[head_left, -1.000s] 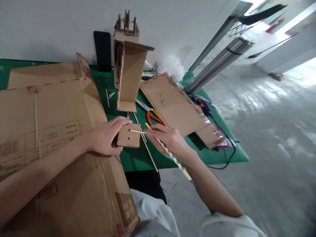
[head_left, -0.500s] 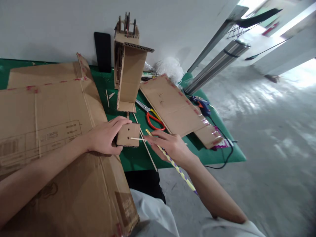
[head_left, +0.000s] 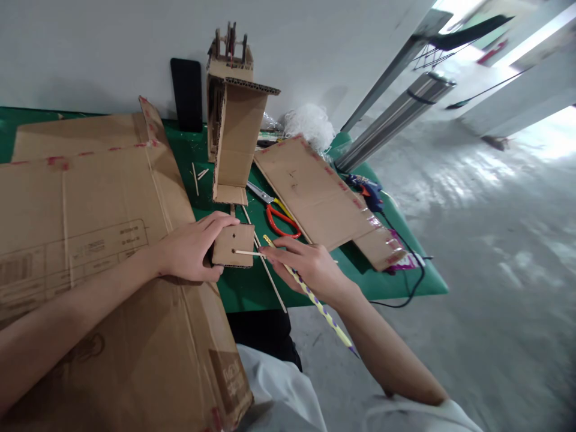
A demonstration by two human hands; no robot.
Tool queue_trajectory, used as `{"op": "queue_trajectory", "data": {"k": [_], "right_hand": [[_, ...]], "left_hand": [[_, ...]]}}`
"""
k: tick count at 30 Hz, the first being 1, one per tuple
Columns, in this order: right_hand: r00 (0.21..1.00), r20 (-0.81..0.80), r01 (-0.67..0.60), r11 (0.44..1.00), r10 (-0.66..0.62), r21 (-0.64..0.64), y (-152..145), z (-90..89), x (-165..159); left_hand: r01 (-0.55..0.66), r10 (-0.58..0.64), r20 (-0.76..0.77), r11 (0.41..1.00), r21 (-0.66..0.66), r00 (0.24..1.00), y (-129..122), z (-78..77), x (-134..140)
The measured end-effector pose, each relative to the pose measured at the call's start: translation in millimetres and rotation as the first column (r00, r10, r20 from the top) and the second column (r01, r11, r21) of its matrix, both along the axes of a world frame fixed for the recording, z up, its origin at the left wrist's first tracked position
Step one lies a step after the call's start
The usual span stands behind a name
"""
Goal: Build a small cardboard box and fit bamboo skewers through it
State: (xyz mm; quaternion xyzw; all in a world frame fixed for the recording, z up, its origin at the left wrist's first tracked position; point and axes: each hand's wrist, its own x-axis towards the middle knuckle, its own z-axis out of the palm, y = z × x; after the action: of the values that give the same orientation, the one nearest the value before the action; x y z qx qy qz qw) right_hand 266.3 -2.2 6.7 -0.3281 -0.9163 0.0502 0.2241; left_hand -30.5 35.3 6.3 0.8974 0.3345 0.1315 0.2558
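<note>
My left hand (head_left: 193, 249) is closed around the left side of a small cardboard box (head_left: 243, 240), whose upper face has two dark holes. Between the thumb and fingers of my right hand (head_left: 310, 267) is a thin wooden stick (head_left: 246, 252), its tip at the lower hole; I cannot tell how deep it goes. A yellow pencil with purple marks (head_left: 321, 309) also rests in the right hand, slanting down toward the forearm. Just behind the small box stands a tall cardboard structure (head_left: 240, 135). A long thin stick (head_left: 272, 279) lies on the green table beside the box.
Large cardboard sheets (head_left: 103, 210) cover the left side. Orange-handled scissors (head_left: 282, 223) lie beside a flat cardboard piece (head_left: 315, 192). At the right edge is a glue gun (head_left: 369, 193) with a black cord. A black phone (head_left: 187, 93) leans on the wall.
The right hand has shifted very slightly left, with the stick and pencil in it. My left hand keeps its hold on the small box.
</note>
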Motion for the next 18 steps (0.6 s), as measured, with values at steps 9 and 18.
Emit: {"op": "queue_trajectory", "data": {"k": [9,18], "right_hand": [[1.000,-0.010,0.006,1.000,-0.007,-0.018,-0.1,-2.8,-0.4],[1.000,-0.014,0.007,1.000,-0.007,-0.019,-0.6,-4.1,-1.6]], "left_hand": [[-0.010,0.010,-0.026,1.000,0.006,1.000,-0.7,0.8,-0.1],[-0.006,0.006,-0.009,1.000,0.005,1.000,-0.2,-0.2,0.5]]}}
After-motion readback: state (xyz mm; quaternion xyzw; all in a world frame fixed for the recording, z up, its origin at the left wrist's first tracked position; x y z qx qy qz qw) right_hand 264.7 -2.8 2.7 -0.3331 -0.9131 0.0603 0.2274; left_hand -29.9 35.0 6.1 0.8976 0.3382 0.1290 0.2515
